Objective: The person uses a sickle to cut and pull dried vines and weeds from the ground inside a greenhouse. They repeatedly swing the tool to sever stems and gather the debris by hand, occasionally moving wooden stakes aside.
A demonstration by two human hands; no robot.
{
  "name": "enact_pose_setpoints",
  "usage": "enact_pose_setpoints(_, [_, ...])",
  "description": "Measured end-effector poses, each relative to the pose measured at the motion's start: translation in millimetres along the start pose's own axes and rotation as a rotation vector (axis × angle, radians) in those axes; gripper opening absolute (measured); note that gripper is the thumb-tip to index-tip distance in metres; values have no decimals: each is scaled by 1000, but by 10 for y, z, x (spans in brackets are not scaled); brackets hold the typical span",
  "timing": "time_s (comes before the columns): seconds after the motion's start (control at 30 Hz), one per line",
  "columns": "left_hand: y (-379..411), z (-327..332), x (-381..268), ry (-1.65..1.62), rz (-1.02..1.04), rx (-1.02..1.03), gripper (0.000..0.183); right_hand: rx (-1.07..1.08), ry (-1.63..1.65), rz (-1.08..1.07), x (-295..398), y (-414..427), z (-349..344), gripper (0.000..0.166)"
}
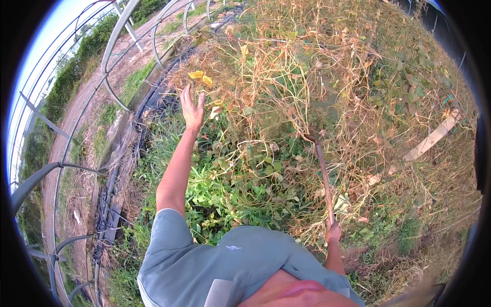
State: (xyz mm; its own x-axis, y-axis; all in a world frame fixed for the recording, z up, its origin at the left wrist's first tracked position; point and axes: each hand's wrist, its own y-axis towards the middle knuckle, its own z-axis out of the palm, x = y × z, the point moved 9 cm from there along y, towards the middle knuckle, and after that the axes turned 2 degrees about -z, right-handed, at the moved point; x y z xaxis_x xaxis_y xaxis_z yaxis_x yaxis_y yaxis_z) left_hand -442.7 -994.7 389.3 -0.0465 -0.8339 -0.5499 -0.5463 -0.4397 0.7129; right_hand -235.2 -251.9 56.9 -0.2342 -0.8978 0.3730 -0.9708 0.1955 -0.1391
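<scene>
My left hand [193,110] reaches forward with its fingers apart and holds nothing; it is close to yellow leaves [200,77] at the edge of a mass of dry vines [268,73]. Low on the right, my right hand [333,231] is closed around the wooden handle of a long tool [325,178], which looks like a sickle. The tool points away from me, and its dark curved head [312,138] meets the tangled stems; the stems partly hide its tip. Green leafy plants [215,192] grow between my arms.
On the left, curved metal tubes [107,57] form a frame beside a dirt path [73,111]. Black plastic sheeting or hose [149,96] runs along the bed's edge. A wooden board [431,140] leans among the vines at the right. Dark netting or sheeting [441,25] stands at the upper right.
</scene>
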Motion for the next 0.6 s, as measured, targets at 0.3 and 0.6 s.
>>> enact_pose_setpoints(0.3, [1270, 1927, -991, -124, -85, 582, 109, -5, 640, -49, 635, -790, -9, 43])
enact_pose_setpoints(0.6, [192, 2308, -887, 300, -187, 766, 78, 80, 766, 14, 1619, -859, -395, 32])
